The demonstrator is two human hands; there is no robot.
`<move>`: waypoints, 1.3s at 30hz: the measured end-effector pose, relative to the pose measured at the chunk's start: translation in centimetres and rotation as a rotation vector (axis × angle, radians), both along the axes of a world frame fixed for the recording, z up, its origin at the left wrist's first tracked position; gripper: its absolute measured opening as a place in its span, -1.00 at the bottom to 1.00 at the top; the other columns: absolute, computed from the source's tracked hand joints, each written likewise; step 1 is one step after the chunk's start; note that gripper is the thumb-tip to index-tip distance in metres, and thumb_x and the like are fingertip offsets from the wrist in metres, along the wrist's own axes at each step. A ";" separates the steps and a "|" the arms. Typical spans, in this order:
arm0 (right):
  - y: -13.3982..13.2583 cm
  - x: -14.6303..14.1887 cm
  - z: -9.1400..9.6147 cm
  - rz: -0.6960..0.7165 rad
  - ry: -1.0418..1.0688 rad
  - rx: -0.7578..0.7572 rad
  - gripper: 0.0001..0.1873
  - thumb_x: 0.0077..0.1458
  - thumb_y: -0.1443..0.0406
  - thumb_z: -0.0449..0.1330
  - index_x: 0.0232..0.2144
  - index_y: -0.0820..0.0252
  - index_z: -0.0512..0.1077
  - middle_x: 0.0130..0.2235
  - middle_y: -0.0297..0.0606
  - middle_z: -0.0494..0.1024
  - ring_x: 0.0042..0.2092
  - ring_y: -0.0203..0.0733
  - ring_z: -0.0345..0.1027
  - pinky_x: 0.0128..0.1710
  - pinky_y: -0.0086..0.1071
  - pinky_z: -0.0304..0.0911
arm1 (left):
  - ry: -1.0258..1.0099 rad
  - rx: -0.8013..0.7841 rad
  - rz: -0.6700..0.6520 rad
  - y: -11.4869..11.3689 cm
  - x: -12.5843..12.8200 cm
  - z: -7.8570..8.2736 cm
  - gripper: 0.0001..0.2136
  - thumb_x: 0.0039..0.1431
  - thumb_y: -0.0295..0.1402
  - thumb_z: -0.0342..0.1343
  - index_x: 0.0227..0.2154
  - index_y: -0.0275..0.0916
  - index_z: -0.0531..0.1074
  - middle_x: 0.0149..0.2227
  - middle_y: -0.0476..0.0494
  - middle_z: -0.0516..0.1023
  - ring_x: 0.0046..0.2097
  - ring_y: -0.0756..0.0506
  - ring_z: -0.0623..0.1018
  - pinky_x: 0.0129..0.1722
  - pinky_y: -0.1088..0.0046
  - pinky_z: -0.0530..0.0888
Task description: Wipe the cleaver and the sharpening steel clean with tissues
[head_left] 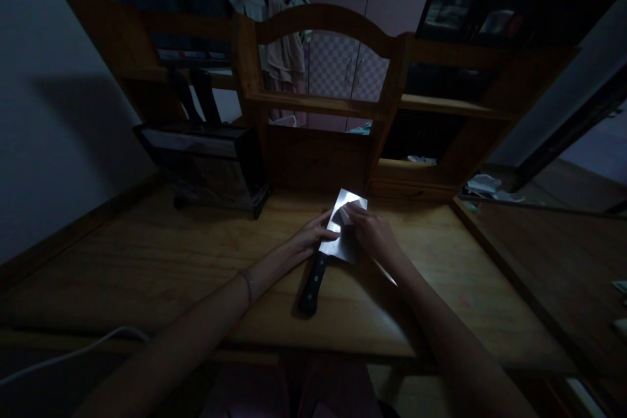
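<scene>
A cleaver with a broad shiny blade and a black riveted handle is tilted over the wooden desk, its handle toward me. My left hand grips the blade at its left side, thumb on the upper face and fingers beneath. On the blade's upper right part, my right hand presses a small pale piece, like a folded tissue or cloth, against the metal. Its fingers are closed on that piece, whose exact kind is hard to make out in the dim light.
A knife block with black-handled knives stands at the desk's back left. Wooden shelves rise along the back edge of the desk. A white cable runs along the front left. Clothes hang behind.
</scene>
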State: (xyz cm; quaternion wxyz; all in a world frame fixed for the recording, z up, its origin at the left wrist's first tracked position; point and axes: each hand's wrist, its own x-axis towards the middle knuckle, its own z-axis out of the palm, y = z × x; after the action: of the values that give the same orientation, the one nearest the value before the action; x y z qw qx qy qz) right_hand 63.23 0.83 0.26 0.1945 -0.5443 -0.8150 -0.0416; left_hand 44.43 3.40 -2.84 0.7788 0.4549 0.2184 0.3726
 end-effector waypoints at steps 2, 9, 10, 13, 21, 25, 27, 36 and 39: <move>0.2 0.5 0.0 -0.040 -0.012 0.002 -0.42 0.09 0.53 0.03 0.12 0.03 0.36 0.21 -0.29 0.30 0.00 -0.09 0.42 -0.03 -0.35 0.31 | 0.003 0.001 -0.012 0.1 0.0 -0.1 -0.31 -0.13 -0.59 0.23 0.15 -0.14 0.32 0.00 -0.21 0.51 -0.19 -0.10 0.55 -0.21 0.44 0.44; 0.4 1.0 0.0 -0.154 -0.053 0.028 -0.52 0.14 0.47 0.06 0.08 0.00 0.39 0.11 -0.26 0.44 -0.08 -0.08 0.47 -0.13 -0.35 0.31 | 0.026 -0.004 -0.007 0.2 0.0 -0.4 -0.29 -0.14 -0.57 0.25 0.17 -0.15 0.29 -0.05 -0.22 0.53 -0.21 -0.12 0.56 -0.26 0.43 0.44; 0.4 0.9 0.0 -0.167 -0.056 0.033 -0.54 0.16 0.45 0.06 0.07 0.00 0.40 0.09 -0.25 0.45 -0.09 -0.08 0.47 -0.15 -0.35 0.31 | 0.022 0.000 -0.004 0.2 0.0 -0.4 -0.29 -0.14 -0.57 0.24 0.17 -0.15 0.30 -0.06 -0.22 0.54 -0.22 -0.11 0.56 -0.26 0.43 0.44; 0.3 0.9 -0.1 -0.228 -0.070 0.028 -0.64 0.20 0.40 0.05 -0.01 0.06 0.46 0.00 -0.18 0.52 -0.13 -0.08 0.49 -0.19 -0.37 0.30 | 0.032 -0.010 0.001 0.0 -0.1 0.0 -0.28 -0.13 -0.58 0.24 0.18 -0.15 0.28 -0.08 -0.22 0.55 -0.26 -0.09 0.55 -0.29 0.44 0.44; 0.4 1.6 0.0 -0.211 0.039 0.143 -0.59 0.22 0.41 0.02 0.07 0.03 0.41 0.15 -0.26 0.39 -0.04 -0.07 0.44 -0.07 -0.29 0.32 | 0.021 -0.036 0.031 -0.4 0.0 0.6 -0.30 -0.12 -0.58 0.24 0.17 -0.14 0.30 -0.04 -0.22 0.54 -0.23 -0.09 0.55 -0.23 0.42 0.43; -0.1 0.8 0.3 0.000 0.100 0.114 -0.47 0.18 0.47 0.01 0.15 0.00 0.33 0.22 -0.36 0.28 0.10 -0.13 0.34 0.05 -0.30 0.28 | 0.005 -0.037 0.032 -0.2 0.0 0.1 -0.31 -0.13 -0.59 0.24 0.15 -0.15 0.32 -0.05 -0.22 0.54 -0.17 -0.12 0.54 -0.17 0.40 0.42; -0.4 0.0 0.2 0.077 0.091 0.070 -0.45 0.17 0.50 0.00 0.15 0.01 0.33 0.22 -0.38 0.28 0.12 -0.15 0.31 0.08 -0.32 0.26 | 0.006 -0.042 0.043 -0.2 -0.1 0.1 -0.32 -0.13 -0.60 0.24 0.15 -0.15 0.33 -0.05 -0.21 0.53 -0.15 -0.12 0.54 -0.15 0.39 0.41; 0.0 -0.5 -0.2 0.039 0.027 -0.017 -0.51 0.19 0.45 0.02 0.11 -0.03 0.38 0.20 -0.39 0.31 0.05 -0.12 0.39 0.06 -0.35 0.27 | 0.015 -0.029 0.034 0.0 -0.1 0.0 -0.31 -0.13 -0.60 0.22 0.16 -0.12 0.32 -0.06 -0.20 0.54 -0.15 -0.11 0.54 -0.17 0.42 0.41; 0.1 0.0 -0.1 -0.002 0.019 -0.019 -0.54 0.20 0.43 0.03 0.09 -0.03 0.41 0.18 -0.40 0.35 0.02 -0.10 0.42 0.03 -0.33 0.29 | 0.029 -0.015 0.020 0.1 -0.1 -0.2 -0.29 -0.11 -0.58 0.25 0.18 -0.14 0.28 -0.05 -0.23 0.54 -0.22 -0.09 0.55 -0.22 0.44 0.41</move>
State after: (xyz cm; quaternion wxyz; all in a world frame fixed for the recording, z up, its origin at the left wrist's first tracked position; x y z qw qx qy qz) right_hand 63.28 0.94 0.17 0.1970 -0.5472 -0.8130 -0.0288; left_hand 44.33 3.52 -3.08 0.7751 0.4524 0.2371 0.3720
